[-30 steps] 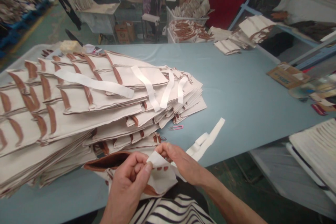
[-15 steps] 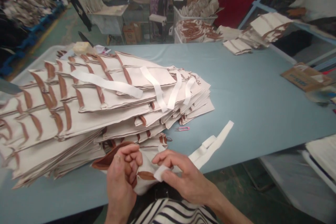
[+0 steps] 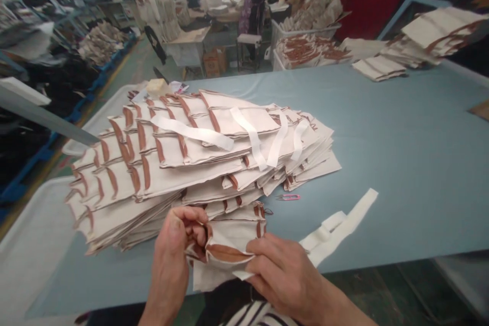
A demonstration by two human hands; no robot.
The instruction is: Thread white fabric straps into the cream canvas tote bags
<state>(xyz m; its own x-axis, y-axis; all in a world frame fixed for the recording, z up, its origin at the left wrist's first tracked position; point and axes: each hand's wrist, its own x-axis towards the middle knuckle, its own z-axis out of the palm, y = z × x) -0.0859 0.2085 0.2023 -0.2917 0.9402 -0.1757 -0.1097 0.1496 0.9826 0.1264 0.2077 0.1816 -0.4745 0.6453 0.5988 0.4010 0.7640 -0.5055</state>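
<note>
Both hands hold a cream canvas bag piece with brown trim point(image 3: 225, 247) at the near edge of the blue table point(image 3: 401, 163). My left hand point(image 3: 173, 260) is closed, pinching its left edge at the brown strap. My right hand point(image 3: 284, 277) is closed on its lower right corner, with a white strip under the fingers. That white webbing strap point(image 3: 344, 224) trails from my right hand across the table to the right. Just behind my hands lies a big fanned stack of the same cream pieces point(image 3: 183, 163), with white straps point(image 3: 252, 137) draped on top.
A small pink thread snipper point(image 3: 288, 197) lies on the table beside the stack. More folded cream pieces point(image 3: 378, 67) sit at the far right edge. Bins of trimmed pieces point(image 3: 305, 51), racks and tables fill the room behind.
The view has swung left and up. My right hand has slid down to the piece's lower right corner, and my left hand has shifted to its left edge; the brown-edged opening now faces up.
</note>
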